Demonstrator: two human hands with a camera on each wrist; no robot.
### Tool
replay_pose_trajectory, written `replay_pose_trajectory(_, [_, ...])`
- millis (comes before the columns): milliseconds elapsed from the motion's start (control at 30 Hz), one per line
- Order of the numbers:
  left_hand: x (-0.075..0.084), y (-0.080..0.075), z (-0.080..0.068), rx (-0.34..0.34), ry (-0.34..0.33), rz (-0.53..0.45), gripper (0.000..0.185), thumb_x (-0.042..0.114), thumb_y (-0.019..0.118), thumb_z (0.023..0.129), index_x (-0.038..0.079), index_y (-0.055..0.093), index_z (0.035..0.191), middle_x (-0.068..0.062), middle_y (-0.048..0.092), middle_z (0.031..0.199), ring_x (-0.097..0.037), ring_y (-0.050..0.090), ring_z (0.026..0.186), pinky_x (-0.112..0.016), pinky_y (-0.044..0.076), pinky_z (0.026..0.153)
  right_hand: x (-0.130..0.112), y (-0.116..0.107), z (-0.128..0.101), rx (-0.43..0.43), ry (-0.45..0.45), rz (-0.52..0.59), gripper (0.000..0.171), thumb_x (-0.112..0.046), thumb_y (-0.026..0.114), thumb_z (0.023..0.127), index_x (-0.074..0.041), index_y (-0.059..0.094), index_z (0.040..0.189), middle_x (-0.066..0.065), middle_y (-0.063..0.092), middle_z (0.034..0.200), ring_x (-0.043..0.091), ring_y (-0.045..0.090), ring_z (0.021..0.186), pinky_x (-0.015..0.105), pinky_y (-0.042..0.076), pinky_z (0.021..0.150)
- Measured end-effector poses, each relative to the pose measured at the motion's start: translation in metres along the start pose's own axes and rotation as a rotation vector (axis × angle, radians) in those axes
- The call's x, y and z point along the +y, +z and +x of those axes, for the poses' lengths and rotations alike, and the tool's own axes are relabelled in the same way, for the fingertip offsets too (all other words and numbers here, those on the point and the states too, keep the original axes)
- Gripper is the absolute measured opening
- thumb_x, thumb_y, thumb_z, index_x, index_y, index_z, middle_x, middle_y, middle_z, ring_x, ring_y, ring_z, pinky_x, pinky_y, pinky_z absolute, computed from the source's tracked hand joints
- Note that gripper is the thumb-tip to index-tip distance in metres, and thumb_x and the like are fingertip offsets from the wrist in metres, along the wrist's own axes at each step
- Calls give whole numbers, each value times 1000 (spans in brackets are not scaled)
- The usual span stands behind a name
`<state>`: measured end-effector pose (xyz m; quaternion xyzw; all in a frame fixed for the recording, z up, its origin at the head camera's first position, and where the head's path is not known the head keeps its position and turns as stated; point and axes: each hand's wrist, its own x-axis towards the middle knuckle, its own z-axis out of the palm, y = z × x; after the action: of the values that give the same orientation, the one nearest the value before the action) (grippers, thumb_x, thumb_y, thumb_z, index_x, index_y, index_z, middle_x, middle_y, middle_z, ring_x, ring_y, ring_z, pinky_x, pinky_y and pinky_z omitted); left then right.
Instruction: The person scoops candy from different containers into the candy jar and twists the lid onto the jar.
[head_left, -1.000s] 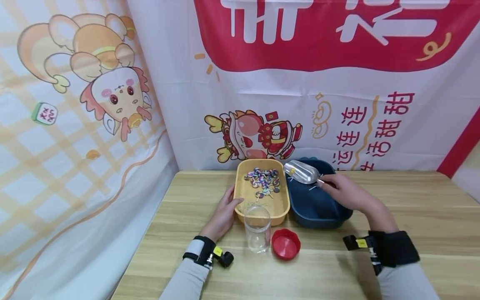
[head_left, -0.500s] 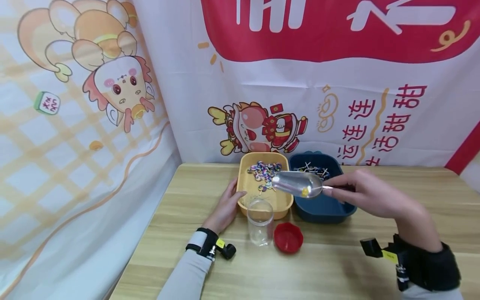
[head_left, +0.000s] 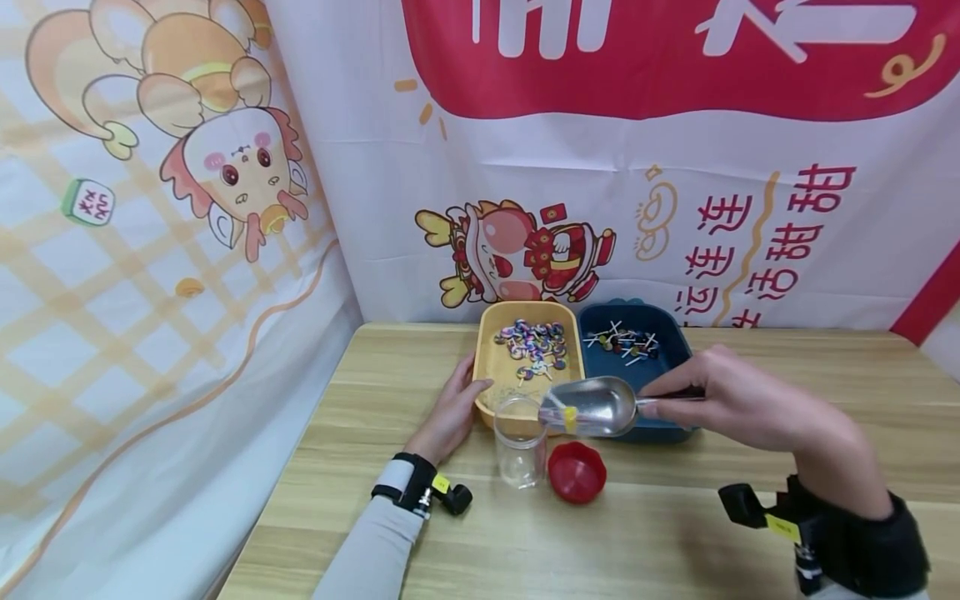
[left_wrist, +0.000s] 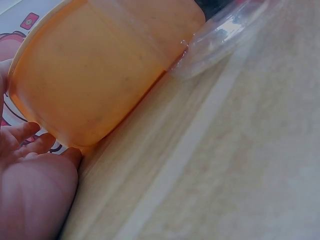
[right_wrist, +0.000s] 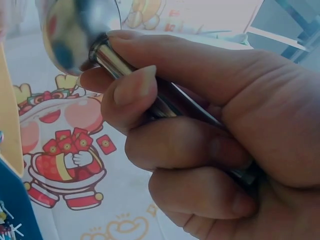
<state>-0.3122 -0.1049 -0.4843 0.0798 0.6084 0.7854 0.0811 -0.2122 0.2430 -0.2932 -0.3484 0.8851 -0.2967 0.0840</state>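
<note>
My right hand grips the handle of a metal scoop; its curled fingers show close up in the right wrist view. A small yellow piece with a white stick, seemingly a lollipop, lies in the scoop. The scoop's lip is at the mouth of a clear jar, which stands upright. My left hand holds the left side of a yellow bin, thumb over the rim and fingers outside. Inside that bin lie swirl-coloured mini lollipops.
Right beside the yellow bin stands a dark blue bin holding more mini lollipops with white sticks. A red scalloped lid lies on the wooden table, just right of the jar. A printed cloth hangs behind.
My right hand has brought the scoop out from above the blue bin, leftward and nearer to me, to the jar's mouth. The left hand keeps its hold on the yellow bin.
</note>
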Motion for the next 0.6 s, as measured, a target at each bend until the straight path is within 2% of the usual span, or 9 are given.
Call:
replay_pose_trajectory(333, [-3, 0, 1, -5, 30, -16, 75, 3, 53, 100, 6, 14, 164, -17, 10, 171, -32, 16, 156, -43, 22, 126, 0, -2, -6, 8, -27, 7, 24, -25, 69, 99, -14, 78, 118, -15, 73, 90, 9, 63, 70, 21, 48, 56])
replay_pose_trajectory(600, [-2, 1, -1, 3, 28, -14, 75, 4, 53, 100, 7, 15, 164, -15, 11, 171, -30, 17, 156, -43, 22, 126, -2, -4, -9, 16, -5, 5, 26, -26, 69, 99, -13, 77, 119, -15, 70, 81, 10, 62, 68, 22, 47, 56])
